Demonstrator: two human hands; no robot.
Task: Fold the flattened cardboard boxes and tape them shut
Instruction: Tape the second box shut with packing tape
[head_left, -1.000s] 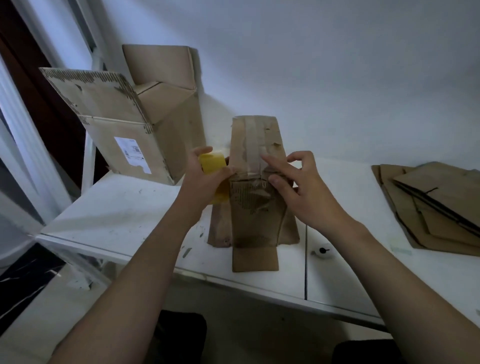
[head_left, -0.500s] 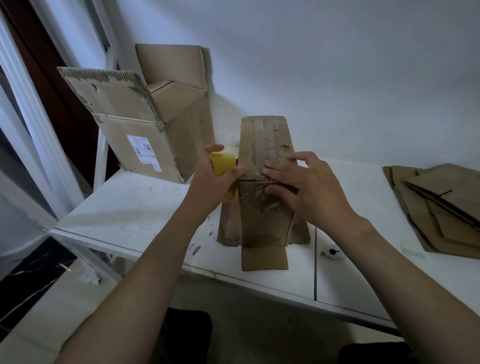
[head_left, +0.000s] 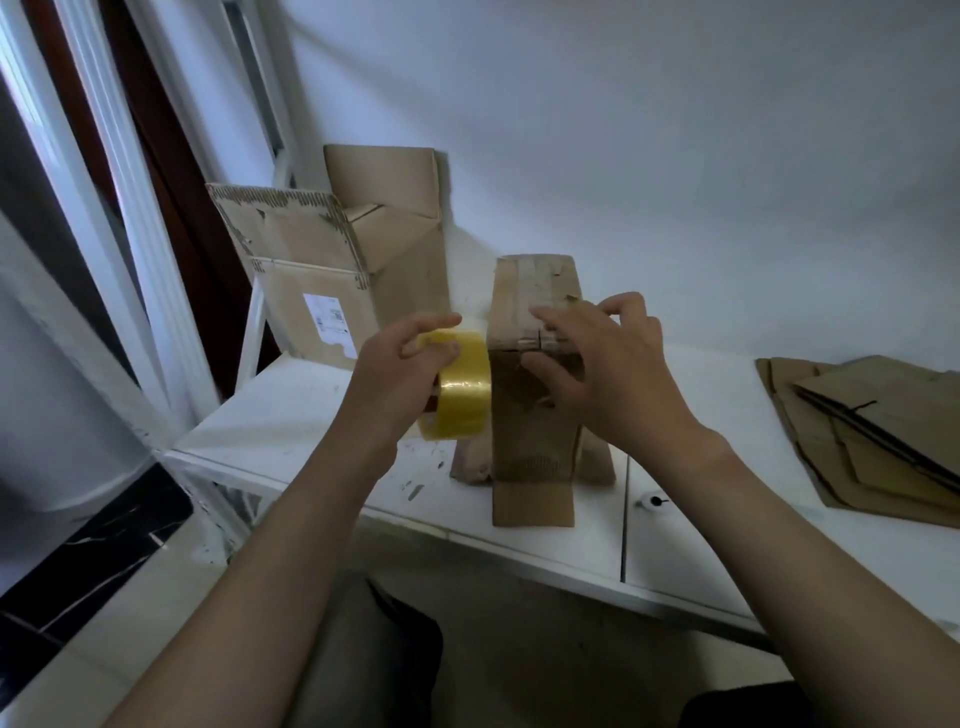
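The small box (head_left: 535, 426) stands upright near the middle of the bench's (head_left: 311, 415) front edge, with its lower flaps splayed on the surface. The left hand (head_left: 400, 379) reaches in from the left with the wrist raised. Its fingers (head_left: 431, 327) curl round a yellow roll of tape (head_left: 465, 389) held just beside the box's left side. The right hand (head_left: 613, 374) lies across the box's upper front, its fingers (head_left: 558, 319) spread and pressing on the cardboard at the top fold. A large open box (head_left: 311, 270) sits at the back left corner. Flattened cardboard (head_left: 872, 431) is stacked at the right edge.
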